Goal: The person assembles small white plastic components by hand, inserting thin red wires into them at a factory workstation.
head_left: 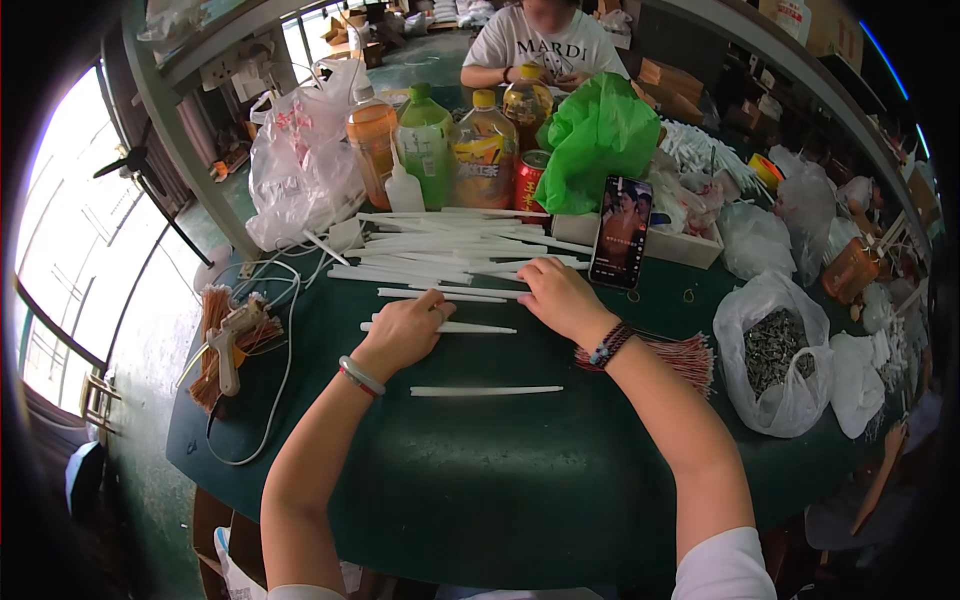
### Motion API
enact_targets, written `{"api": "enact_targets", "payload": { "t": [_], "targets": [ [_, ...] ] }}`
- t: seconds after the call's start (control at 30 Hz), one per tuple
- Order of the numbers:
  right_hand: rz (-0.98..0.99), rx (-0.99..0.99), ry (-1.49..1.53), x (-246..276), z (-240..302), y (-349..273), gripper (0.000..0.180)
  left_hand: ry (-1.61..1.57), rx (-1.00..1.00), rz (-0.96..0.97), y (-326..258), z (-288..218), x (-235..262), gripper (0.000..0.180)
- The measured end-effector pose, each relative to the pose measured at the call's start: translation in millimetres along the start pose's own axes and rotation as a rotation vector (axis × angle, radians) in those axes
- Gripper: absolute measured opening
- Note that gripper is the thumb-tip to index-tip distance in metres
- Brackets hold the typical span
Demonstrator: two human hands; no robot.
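Note:
Several slim white tubes (pixel 430 272) lie in a loose stack across the far part of the dark green table. My left hand (pixel 402 328) has its fingers curled down on a few separate tubes on the near side of that stack. At the right end of one of these, my right hand (pixel 560 298) closes its thumb and fingertips; the fingers partly hide the contact. Nearer to me, a single white tube (pixel 486 391) lies crosswise between my forearms. A bundle of thin red-and-white wires (pixel 675 362) rests beside my right wrist.
A glue gun (pixel 232 345) with a white cord lies on brown wires at left. Behind the tubes stand drink bottles (pixel 485 150), a red can (pixel 530 182), a green bag (pixel 600 140) and a phone (pixel 621 232). Rightward sits a bag of small metal parts (pixel 775 350). Another person (pixel 545 50) sits opposite.

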State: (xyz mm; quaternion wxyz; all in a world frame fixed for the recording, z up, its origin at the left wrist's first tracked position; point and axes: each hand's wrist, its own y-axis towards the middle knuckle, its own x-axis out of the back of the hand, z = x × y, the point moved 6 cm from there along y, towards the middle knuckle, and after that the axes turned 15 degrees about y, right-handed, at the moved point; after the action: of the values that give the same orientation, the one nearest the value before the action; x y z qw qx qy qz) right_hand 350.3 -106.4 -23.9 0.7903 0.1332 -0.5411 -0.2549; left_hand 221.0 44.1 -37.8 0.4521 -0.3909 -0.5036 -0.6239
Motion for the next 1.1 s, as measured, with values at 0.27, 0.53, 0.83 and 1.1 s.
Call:
{"api": "enact_targets", "payload": {
  "t": [0.27, 0.53, 0.83, 1.1],
  "targets": [
    [0.203, -0.077, -0.299, -33, -11, 15, 0.015, -0.029, -0.028, -0.077, -4, 1, 8, 0.035],
    [0.258, -0.386, -0.448, -19, -15, 6, 0.018, -0.022, -0.031, -0.017, -9, 5, 11, 0.036],
    [0.181, -0.122, -0.582, -16, -27, 7, 0.018, -0.018, 0.004, 0.008, -36, 12, 17, 0.031],
    [0.134, -0.087, -0.577, -14, -27, 3, 0.018, -0.028, 0.065, -0.050, -47, 34, 27, 0.036]
  ]
}}
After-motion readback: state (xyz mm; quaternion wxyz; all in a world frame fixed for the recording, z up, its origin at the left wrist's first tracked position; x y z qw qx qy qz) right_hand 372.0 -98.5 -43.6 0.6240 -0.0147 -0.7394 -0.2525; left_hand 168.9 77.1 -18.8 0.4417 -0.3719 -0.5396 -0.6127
